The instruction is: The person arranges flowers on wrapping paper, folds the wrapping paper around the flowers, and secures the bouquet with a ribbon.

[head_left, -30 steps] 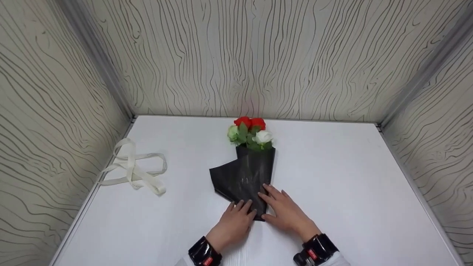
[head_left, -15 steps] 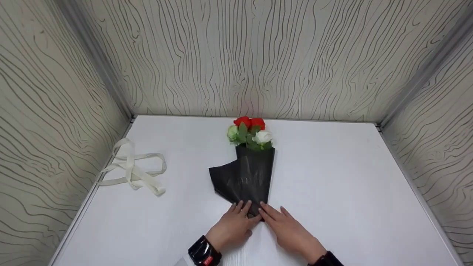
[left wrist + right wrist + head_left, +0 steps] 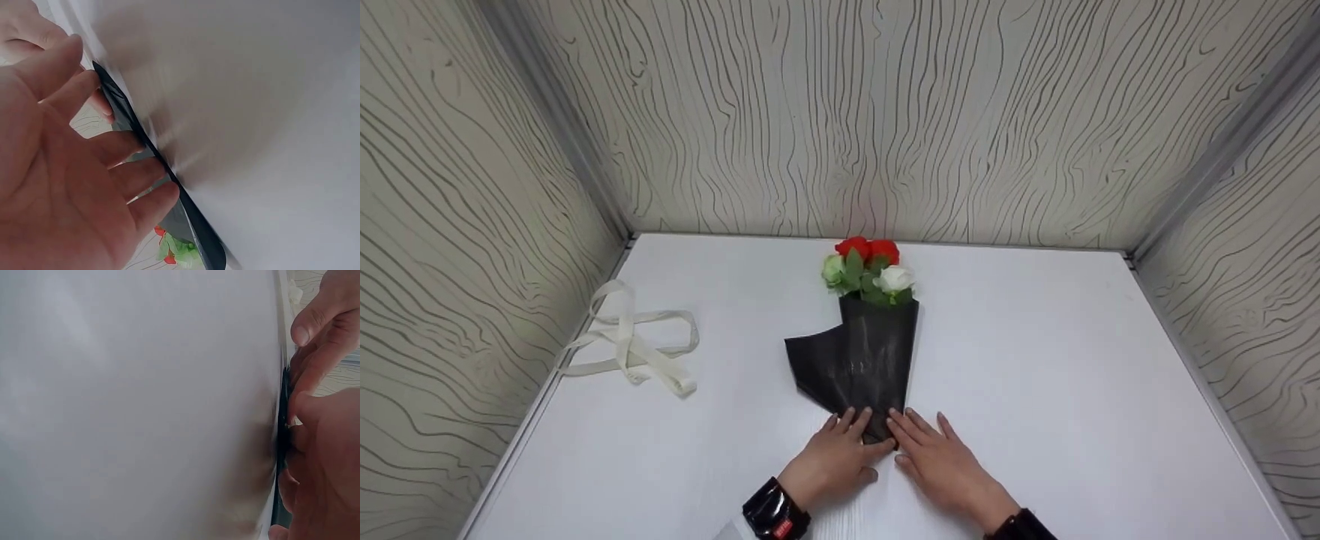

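A bouquet of red, white and pale green flowers (image 3: 868,276) lies on the white table, its lower part wrapped in black wrapping paper (image 3: 879,356). One corner of the paper spreads out to the left, partly under the front layer. At the narrow bottom end, my left hand (image 3: 832,461) presses the paper with extended fingers, which the left wrist view shows along the paper's edge (image 3: 205,239). Beside it my right hand (image 3: 949,469) lays straight fingers on the right side of the same end. The stems are hidden inside the paper.
A loose cream ribbon (image 3: 624,337) lies looped at the table's left edge. Wood-grain patterned panels (image 3: 870,112) stand around the back and sides of the white table (image 3: 1057,360).
My right hand has slid down the paper to its bottom end. The front layer now shows an upright edge over the left corner. My left hand has stayed nearly in place.
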Demonstrator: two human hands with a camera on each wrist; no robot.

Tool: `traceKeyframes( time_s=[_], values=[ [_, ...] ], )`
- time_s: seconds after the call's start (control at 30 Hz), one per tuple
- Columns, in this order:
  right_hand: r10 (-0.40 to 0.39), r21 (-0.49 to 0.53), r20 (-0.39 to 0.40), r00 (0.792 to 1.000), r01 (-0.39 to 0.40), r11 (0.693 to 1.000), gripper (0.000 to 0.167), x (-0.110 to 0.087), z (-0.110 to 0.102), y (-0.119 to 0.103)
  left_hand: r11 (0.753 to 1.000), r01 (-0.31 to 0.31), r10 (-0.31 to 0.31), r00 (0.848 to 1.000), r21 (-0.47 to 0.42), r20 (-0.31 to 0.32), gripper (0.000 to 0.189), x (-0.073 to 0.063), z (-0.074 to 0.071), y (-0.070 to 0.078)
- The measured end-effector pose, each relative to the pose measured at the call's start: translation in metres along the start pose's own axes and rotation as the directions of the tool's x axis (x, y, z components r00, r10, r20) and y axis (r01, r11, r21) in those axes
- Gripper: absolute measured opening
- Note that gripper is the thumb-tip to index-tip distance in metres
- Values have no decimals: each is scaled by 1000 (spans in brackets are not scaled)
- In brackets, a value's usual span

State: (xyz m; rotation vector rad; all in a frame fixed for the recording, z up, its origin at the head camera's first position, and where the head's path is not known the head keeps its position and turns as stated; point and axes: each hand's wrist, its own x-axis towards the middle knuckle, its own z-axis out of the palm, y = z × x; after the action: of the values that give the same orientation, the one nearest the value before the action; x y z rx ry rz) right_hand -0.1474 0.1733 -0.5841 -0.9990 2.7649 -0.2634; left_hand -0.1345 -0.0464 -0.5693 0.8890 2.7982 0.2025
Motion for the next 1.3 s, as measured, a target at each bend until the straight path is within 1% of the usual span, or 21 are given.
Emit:
traceKeyframes(
  time_s=[0.13,0.37,0.6,0.67,0.83,1.0,1.1,1.2,1.3],
  values=[
    [15,-8,-14,1000,-15,1000,52,6,-2,4,1000,18,-18,1000,24,-3,50,1,-1,0],
    [68,2,-25,997,-68,998,51,25,-11,17,1000,14,-14,1000,1,-13,52,1,-2,3],
    [124,-7,-38,992,-124,992,54,48,-16,33,999,34,-33,999,-15,38,51,4,-2,2],
    [134,-14,-34,990,-135,991,54,54,-19,37,999,35,-34,999,-21,41,51,4,-1,2],
    [147,-38,-12,989,-147,988,54,66,-24,43,999,39,-38,999,-6,23,52,4,-3,2],
    [162,-51,-3,987,-162,986,54,70,-23,45,999,50,-49,998,-12,31,52,5,-6,2],
    [170,-45,-10,985,-170,984,56,70,-21,43,999,51,-51,998,3,32,53,5,-6,2],
    [156,-25,-27,987,-157,987,59,68,-19,38,998,54,-54,998,14,28,53,6,-4,3],
    [144,-30,-48,988,-146,989,61,67,-18,33,998,56,-57,998,13,29,54,7,-2,3]
  ],
)
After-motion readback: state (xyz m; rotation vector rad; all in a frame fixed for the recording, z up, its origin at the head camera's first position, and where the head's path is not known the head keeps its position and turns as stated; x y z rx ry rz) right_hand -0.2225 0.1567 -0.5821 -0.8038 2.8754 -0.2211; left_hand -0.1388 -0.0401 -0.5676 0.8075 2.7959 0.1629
